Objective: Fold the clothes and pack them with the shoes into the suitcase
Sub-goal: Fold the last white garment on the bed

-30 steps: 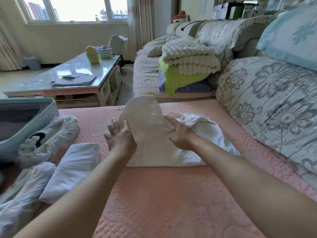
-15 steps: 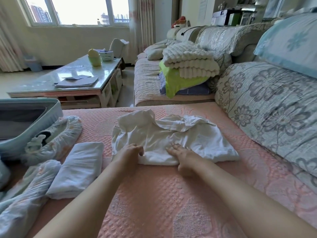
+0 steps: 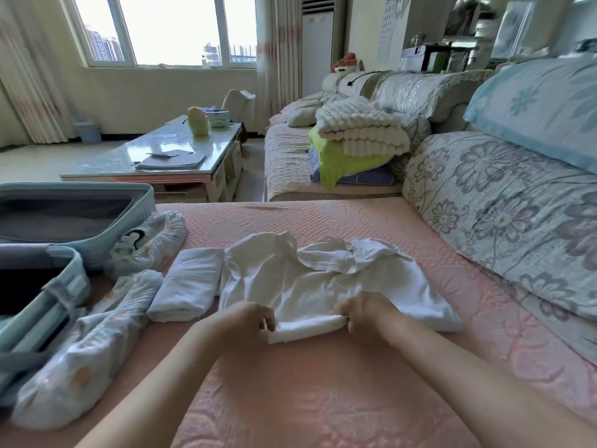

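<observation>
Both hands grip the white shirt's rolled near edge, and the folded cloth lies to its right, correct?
No. The head view shows the folded cloth lying left of the shirt, not right. The left hand and right hand do grip its rolled near edge.

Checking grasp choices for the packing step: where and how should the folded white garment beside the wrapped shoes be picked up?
Probably across its long sides near the middle, from above. The folded white garment lies flat as a narrow layered rectangle, so a corner pinch would likely let it fall open. The left hand is nearer, but now grips the rolled hem of the white shirt.
</observation>
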Demonstrator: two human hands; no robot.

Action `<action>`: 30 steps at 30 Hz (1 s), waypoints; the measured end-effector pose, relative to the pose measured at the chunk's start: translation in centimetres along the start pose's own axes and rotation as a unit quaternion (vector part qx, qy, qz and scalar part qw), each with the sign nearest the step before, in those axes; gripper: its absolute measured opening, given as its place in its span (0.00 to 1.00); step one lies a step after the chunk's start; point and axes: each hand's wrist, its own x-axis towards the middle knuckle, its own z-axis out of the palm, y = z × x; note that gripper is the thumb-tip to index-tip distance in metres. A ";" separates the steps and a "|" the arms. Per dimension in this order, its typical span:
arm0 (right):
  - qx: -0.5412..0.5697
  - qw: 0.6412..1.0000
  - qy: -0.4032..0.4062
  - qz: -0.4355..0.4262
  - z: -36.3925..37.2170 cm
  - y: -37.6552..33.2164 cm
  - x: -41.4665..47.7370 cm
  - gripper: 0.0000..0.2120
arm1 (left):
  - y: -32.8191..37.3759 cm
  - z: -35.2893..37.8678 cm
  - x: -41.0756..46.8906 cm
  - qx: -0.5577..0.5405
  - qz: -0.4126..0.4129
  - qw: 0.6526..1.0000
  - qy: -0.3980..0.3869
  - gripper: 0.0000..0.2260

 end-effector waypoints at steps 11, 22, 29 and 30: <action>0.051 0.994 0.086 -0.042 1.8 -8.0 0.3 0.19 | -1.5 2.0 -4.3 -0.076 -0.222 0.936 0.264 0.17; 0.127 0.961 0.222 -0.102 2.0 -6.4 1.2 0.10 | -2.1 0.5 -5.1 -0.434 -0.198 0.802 0.359 0.08; 0.157 0.969 0.129 -0.139 2.9 -7.0 0.1 0.08 | -2.8 1.5 -6.6 -0.332 -0.189 0.887 0.260 0.14; 0.152 0.971 0.125 -0.135 3.0 -6.9 0.1 0.07 | -2.8 1.7 -6.8 -0.274 -0.196 0.906 0.256 0.14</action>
